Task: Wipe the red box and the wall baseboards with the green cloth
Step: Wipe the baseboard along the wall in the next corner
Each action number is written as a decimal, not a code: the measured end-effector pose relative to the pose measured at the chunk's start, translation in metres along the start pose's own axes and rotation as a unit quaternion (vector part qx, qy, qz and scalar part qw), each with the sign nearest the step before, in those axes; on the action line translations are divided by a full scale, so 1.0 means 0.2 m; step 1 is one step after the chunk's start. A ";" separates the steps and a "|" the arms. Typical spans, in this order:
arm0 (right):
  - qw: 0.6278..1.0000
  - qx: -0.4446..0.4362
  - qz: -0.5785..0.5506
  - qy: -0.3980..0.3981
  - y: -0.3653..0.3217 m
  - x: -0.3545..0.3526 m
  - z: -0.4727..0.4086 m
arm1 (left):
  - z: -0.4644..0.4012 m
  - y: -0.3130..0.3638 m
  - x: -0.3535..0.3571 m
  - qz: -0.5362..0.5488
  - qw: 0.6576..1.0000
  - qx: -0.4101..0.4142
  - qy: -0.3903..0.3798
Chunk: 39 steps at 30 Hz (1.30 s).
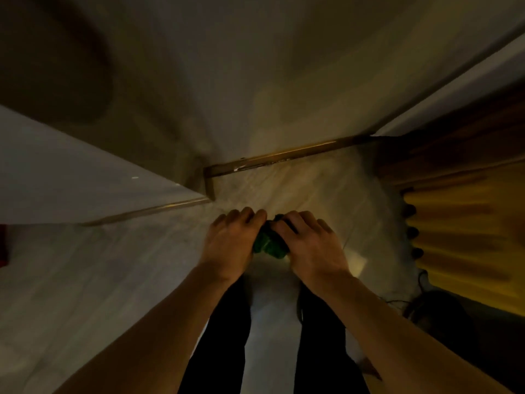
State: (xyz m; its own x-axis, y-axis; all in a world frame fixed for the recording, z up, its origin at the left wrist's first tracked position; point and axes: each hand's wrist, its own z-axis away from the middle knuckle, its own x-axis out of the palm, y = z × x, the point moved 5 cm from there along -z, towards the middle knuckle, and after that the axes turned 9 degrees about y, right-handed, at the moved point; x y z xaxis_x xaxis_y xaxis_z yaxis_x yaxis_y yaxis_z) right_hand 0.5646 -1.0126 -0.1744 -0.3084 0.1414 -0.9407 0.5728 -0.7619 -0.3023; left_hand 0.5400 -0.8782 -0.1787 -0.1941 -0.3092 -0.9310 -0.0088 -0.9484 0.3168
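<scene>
Both hands are out in front, low over the pale floor (85,280), and the green cloth (268,244) is bunched up tight between them. The left hand (231,243) has its fingers curled down over the cloth's left side, knuckles up to the camera, gripping it. The right hand (311,245) is clamped on the other side, fingers folded over the top of the wad, so the cloth is squeezed by both and only a small crumpled patch of green shows in the gap between them. Bare forearms run in from the bottom corners, and below them the person's dark trouser legs (216,336) stand apart on the floor. Just ahead of the hands, the wall baseboards (284,156) show as a brownish strip along the foot of the wall (255,66), turning a corner at the left and running on along the base of a white panel (71,172) that juts out on that side. The cloth is near that corner but not touching the baseboard; open floor lies between them. At the far left edge a sliver of red, the red box (2,245), sits on the floor, well apart from the hands and mostly cut off by the frame. On the right is a yellow-orange fabric (460,228), blurred, with dark rounded bobbles along its near edge. The light is dim and the picture soft, so finer detail is hard to make out.
</scene>
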 end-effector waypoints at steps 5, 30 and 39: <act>0.997 -0.075 0.000 -0.010 0.14 0.11 -0.11 | -0.07 -0.03 0.18 0.022 0.997 -0.060 0.035; 0.955 -0.278 0.098 0.019 0.58 1.65 -0.97 | -0.65 -0.98 1.59 0.028 0.980 -0.152 0.123; 0.944 -0.279 0.121 0.128 0.62 1.87 -1.09 | -0.75 -1.15 1.80 0.016 0.971 -0.166 0.170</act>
State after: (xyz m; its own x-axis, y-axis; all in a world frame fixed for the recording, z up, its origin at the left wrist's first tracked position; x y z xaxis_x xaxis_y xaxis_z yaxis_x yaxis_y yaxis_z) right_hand 0.6863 -0.9158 -0.5973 0.0356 0.2089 -0.9773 0.9362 -0.3492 -0.0406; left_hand 0.6196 -0.7822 -0.6131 0.1474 -0.2908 -0.9454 0.3203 -0.8903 0.3238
